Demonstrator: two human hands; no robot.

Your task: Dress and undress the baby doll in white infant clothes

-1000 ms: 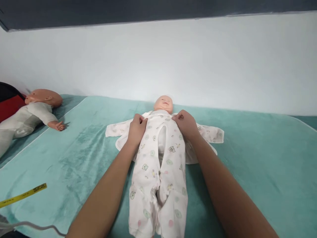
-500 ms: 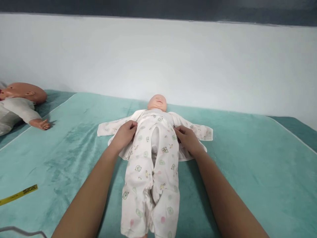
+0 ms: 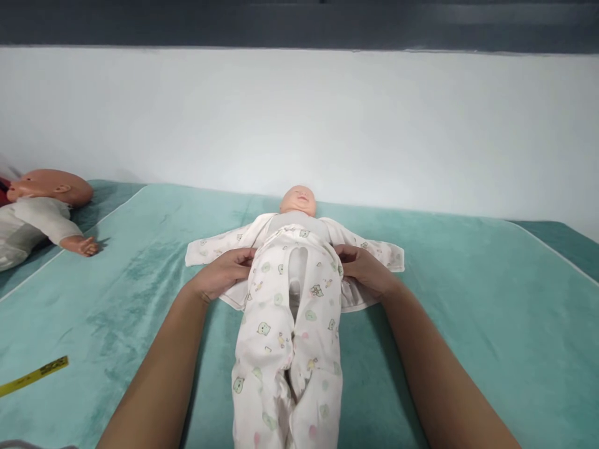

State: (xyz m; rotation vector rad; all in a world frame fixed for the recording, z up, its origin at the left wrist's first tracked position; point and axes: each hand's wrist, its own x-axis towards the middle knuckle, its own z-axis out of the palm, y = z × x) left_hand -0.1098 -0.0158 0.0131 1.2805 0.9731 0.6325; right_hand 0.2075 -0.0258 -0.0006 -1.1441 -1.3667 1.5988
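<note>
A baby doll (image 3: 298, 200) lies on its back on a teal mat (image 3: 458, 312), head away from me. A white printed onesie (image 3: 285, 330) covers its legs and belly, while its grey chest shows bare. The empty sleeves spread out flat to both sides. My left hand (image 3: 222, 274) is closed on the onesie's left edge at the doll's waist. My right hand (image 3: 362, 269) is closed on the right edge at the same height.
A second doll (image 3: 40, 209) in pale clothes lies at the far left on another mat. A yellow measuring tape (image 3: 35, 375) rests near the lower left corner. A white wall stands behind the mat.
Both hands slid from the doll's shoulders down to its waist, drawing the onesie's top edge down and baring the grey chest.
</note>
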